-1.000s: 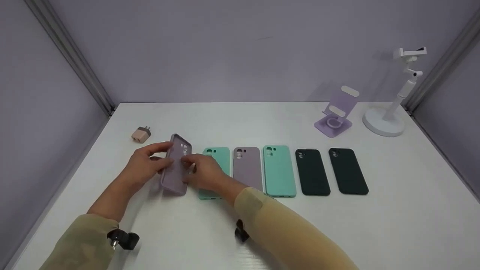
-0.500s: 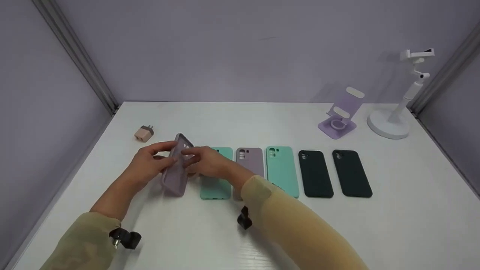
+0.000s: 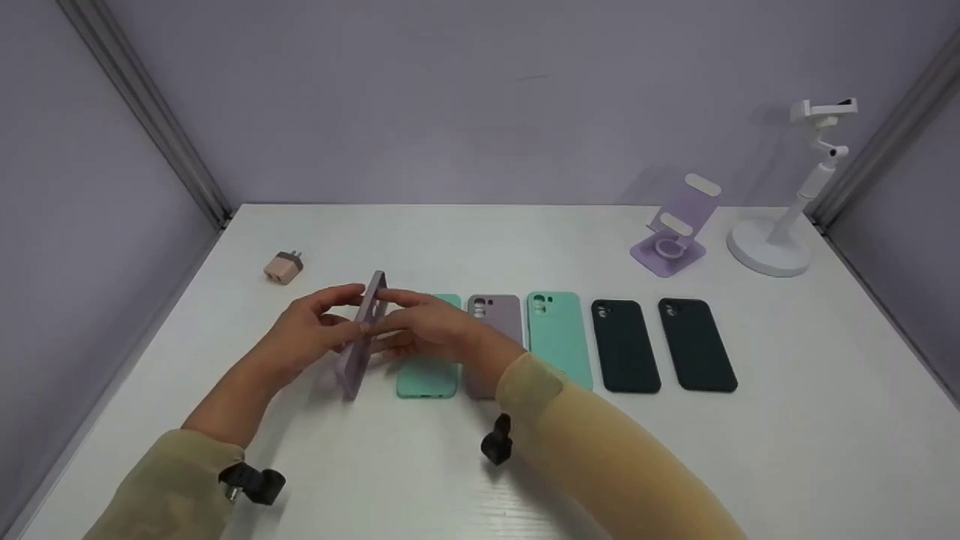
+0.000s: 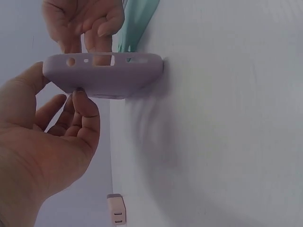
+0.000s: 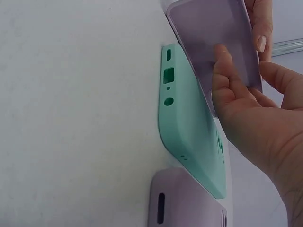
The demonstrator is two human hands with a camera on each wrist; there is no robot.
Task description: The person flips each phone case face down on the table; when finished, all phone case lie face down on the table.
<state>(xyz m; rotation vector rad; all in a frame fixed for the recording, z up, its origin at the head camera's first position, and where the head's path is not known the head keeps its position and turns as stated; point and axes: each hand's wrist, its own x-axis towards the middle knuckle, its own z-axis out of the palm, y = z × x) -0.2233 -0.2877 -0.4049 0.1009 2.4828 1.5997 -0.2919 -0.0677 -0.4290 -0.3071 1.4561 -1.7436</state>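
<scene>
A mauve phone case (image 3: 364,337) stands nearly edge-on above the left part of the table, its hollow side facing right. My left hand (image 3: 315,326) grips it by its left side, thumb and fingers on its edge and back in the left wrist view. From the right reaches my right hand (image 3: 435,326), fingers extended, fingertips at the hollow inside of the case (image 5: 201,28) in the right wrist view. Under the right hand lies a mint green phone case (image 3: 427,379), partly hidden. Beside it is another mauve phone case (image 3: 506,311), partly covered by the right wrist.
Rightward in the row lie a larger mint green case (image 3: 559,330) and two black cases, one black case (image 3: 626,345) left of the other black case (image 3: 697,345). A pink plug adapter (image 3: 283,268) sits back left. A purple phone stand (image 3: 675,229) and white stand (image 3: 772,244) stand back right.
The mauve case has turned from showing its broad inside to nearly edge-on and shifted slightly right. My right fingers have moved from its right edge up toward its upper inside; the left hand keeps its grip.
</scene>
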